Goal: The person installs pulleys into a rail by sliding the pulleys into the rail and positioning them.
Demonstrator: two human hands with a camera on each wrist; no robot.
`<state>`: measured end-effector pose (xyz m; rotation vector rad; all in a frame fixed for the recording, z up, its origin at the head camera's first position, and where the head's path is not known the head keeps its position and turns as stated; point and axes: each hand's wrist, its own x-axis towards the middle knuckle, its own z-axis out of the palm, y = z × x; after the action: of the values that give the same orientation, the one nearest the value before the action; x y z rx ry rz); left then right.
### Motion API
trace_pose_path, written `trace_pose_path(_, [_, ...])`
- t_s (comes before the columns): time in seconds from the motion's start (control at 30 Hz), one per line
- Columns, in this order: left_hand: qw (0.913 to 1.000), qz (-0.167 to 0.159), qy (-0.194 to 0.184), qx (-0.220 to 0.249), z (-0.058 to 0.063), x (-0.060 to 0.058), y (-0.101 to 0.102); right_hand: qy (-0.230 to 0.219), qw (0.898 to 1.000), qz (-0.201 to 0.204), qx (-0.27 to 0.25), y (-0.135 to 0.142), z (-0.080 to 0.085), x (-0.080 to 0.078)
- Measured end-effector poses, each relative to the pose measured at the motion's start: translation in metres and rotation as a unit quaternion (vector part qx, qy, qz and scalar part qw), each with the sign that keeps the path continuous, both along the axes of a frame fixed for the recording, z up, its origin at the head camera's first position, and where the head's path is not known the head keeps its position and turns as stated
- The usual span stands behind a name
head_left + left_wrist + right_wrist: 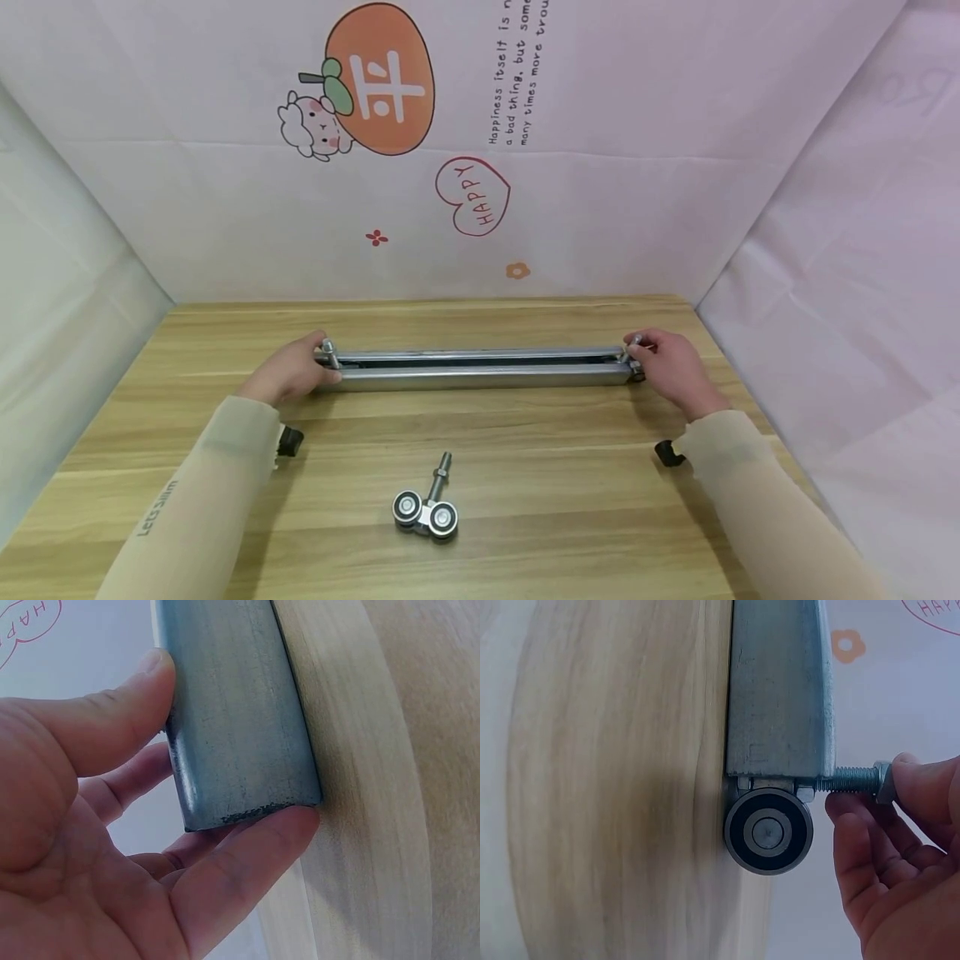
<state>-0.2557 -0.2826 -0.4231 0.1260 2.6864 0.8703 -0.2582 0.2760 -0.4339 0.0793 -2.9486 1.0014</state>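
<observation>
A long slotted metal rail [480, 379] lies crosswise on the table, its slot facing up. My left hand [298, 368] holds its left end, thumb at the upper edge and a finger against the end face. Beside that thumb a threaded bolt [330, 353] stands up from the slot. At the right end, a roller trolley's wheel [768, 832] pokes out of the rail, with the rest of the trolley mostly hidden inside. My right hand [675, 371] pinches that trolley's bolt [851, 780] near its nut, between thumb and fingers.
Nearer to me on the wooden table [555, 483] lies a loose roller trolley [426, 515] with its bolt pointing away. White printed cloth [600, 208] hangs behind the table and along both sides. Black wrist devices [291, 440] show under both sleeves.
</observation>
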Motion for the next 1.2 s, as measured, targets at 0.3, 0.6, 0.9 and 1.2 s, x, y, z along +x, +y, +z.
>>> trace_pose_path(0.3, [1.0,-0.002,0.004,-0.001,0.002,0.001,0.001,0.005,1.0,0.002,0.0,-0.007,0.0,-0.001])
trace_pose_path(0.6, [1.0,0.0,0.002,-0.005,0.005,0.002,0.002,0.012,1.0,0.01,0.005,-0.013,-0.002,-0.004])
trace_pose_path(0.9, [0.9998,0.007,-0.02,0.004,0.007,0.003,0.003,0.006,1.0,0.024,0.002,-0.025,0.001,-0.006])
trace_pose_path(1.2, [1.0,0.003,-0.004,-0.002,0.003,0.001,0.001,0.006,0.999,0.033,-0.006,-0.05,0.001,-0.005])
